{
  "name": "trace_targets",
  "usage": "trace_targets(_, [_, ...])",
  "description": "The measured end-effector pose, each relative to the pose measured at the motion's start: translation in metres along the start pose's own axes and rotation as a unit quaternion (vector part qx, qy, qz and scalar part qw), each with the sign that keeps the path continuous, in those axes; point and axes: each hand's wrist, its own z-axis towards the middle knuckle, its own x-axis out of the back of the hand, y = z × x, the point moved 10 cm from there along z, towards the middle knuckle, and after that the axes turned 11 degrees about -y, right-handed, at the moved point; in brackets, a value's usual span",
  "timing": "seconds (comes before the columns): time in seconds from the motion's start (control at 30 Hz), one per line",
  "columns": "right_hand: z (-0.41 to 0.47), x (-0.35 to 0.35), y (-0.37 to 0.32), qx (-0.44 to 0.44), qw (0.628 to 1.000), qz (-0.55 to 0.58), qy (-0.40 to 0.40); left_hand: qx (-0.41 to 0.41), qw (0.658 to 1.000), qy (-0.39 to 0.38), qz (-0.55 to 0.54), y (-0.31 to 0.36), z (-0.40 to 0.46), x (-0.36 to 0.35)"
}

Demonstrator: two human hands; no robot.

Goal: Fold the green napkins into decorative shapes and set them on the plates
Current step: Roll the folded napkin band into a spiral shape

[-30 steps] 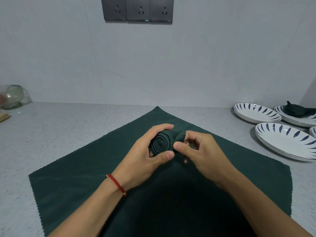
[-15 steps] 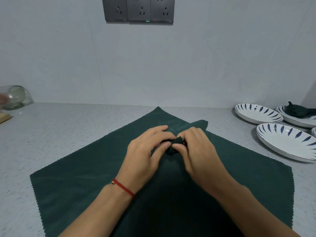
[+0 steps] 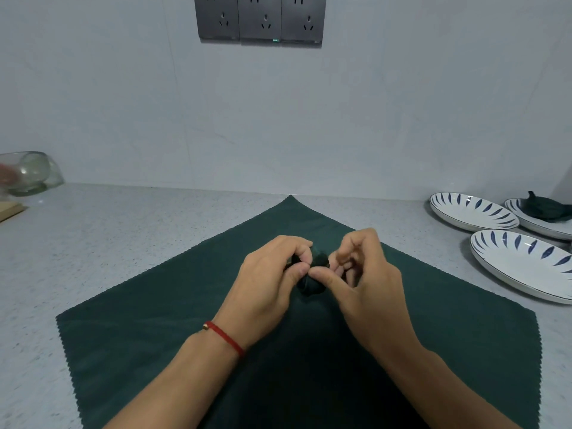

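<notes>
1. Small rolled dark green cloth napkin (image 3: 311,275) is held between both hands, just above the large flat dark green cloth (image 3: 309,351) spread on the grey speckled bench (image 3: 123,243).
2. Left hand (image 3: 266,283): thumb and fingers curled round the roll's left side, gripping it. Red string bracelet (image 3: 224,337) on that wrist.
3. Right hand (image 3: 362,274): thumb tip presses the roll's right edge, other fingers curled near it; looks like a pinch, though contact is partly hidden.
4. Change: a second ago the spiral end of the roll faced the camera, plainly visible; half a second ago both hands had closed over it low on the cloth; now the hands are raised and slightly parted, with the roll showing as a compact bundle between them.
5. Meaning: probably the loose tail is being tucked or shaped; fold near done, not yet placed.
6. White plates with blue leaf pattern sit at right, well apart: nearest plate (image 3: 523,267) and far-left plate (image 3: 470,212) hold nothing visible; back plate (image 3: 535,226) carries a finished folded green napkin (image 3: 544,209).
</notes>
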Motion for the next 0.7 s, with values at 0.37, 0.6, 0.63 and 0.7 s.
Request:
trace_targets(0.37, [-0.006, 0.007, -0.02, 0.127, 0.98, -0.145, 0.048, 0.08, 0.992, 0.012, -0.097, -0.011, -0.003, -0.002])
trace_targets(0.6, [-0.006, 0.009, -0.021, 0.139, 0.98, -0.132, 0.059, 0.081, 0.991, 0.023, -0.103, -0.009, -0.005, -0.001])
trace_targets(0.63, [-0.005, 0.01, -0.021, 0.135, 0.981, -0.127, 0.058, 0.079, 0.99, 0.024, -0.111, -0.008, -0.005, 0.0])
trace_targets(0.7, [-0.004, 0.009, -0.021, 0.128, 0.983, -0.123, 0.052, 0.066, 0.991, 0.036, -0.115, -0.003, -0.005, 0.003])
